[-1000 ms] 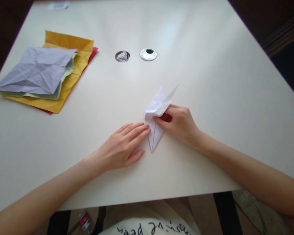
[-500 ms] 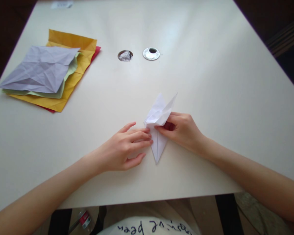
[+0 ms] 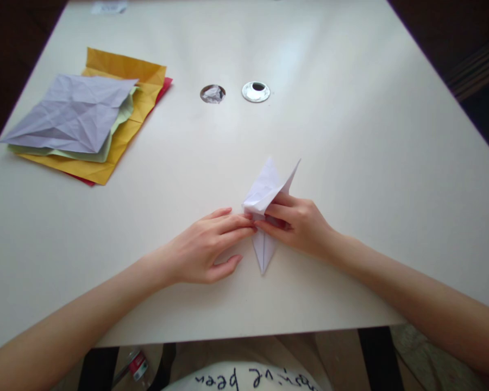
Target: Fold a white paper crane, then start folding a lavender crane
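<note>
A white folded paper (image 3: 267,190) lies near the front of the table (image 3: 350,119), one pointed end toward me and two flaps raised at the far end. My right hand (image 3: 297,225) pinches its right flap between thumb and fingers. My left hand (image 3: 206,247) lies flat on the table, its fingertips pressing the paper's left edge. The fingertips of both hands meet at the paper's middle.
A stack of creased sheets lies at the far left: lilac (image 3: 71,111) on top, then pale green, yellow (image 3: 122,76) and red. Two round holes sit in the tabletop, one stuffed with crumpled paper (image 3: 212,93), one with a metal ring (image 3: 256,91). A bottle (image 3: 135,365) lies under the table.
My right hand's fingers have closed further over the flap and pressed it down. My left fingertips slid right to meet them. The paper's lower point looks shorter.
</note>
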The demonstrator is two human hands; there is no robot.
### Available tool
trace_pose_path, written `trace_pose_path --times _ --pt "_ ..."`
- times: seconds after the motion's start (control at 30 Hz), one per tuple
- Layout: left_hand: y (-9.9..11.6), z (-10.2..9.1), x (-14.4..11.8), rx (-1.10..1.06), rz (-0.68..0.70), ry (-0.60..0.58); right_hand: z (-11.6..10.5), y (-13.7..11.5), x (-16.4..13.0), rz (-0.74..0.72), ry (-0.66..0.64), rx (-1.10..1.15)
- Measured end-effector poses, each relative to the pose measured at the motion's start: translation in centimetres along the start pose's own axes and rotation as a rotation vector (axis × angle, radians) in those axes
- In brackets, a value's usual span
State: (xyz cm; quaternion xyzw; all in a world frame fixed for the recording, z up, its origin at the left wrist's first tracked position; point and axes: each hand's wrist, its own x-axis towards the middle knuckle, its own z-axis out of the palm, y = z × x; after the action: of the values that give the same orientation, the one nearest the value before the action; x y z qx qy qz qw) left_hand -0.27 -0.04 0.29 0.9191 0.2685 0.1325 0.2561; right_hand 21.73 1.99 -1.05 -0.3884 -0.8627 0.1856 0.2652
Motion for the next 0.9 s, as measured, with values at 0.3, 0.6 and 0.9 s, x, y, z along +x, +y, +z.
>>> trace_pose_path --times 0.3,0.6,0.9 --pt "-0.18 0.22 -0.06 0.011 0.032 0.011 -0.14 -0.05 0.11 -0.040 -0.125 -0.069" --pt "-0.01 -0.01 -0.16 0.046 -0.001 -0.025 0.03 -0.54 0.49 0.122 0.137 -0.016" --pt "-0.12 0.27 -0.20 0.048 0.007 -0.026 -0.06 -0.20 0.61 0.131 0.133 -0.027"
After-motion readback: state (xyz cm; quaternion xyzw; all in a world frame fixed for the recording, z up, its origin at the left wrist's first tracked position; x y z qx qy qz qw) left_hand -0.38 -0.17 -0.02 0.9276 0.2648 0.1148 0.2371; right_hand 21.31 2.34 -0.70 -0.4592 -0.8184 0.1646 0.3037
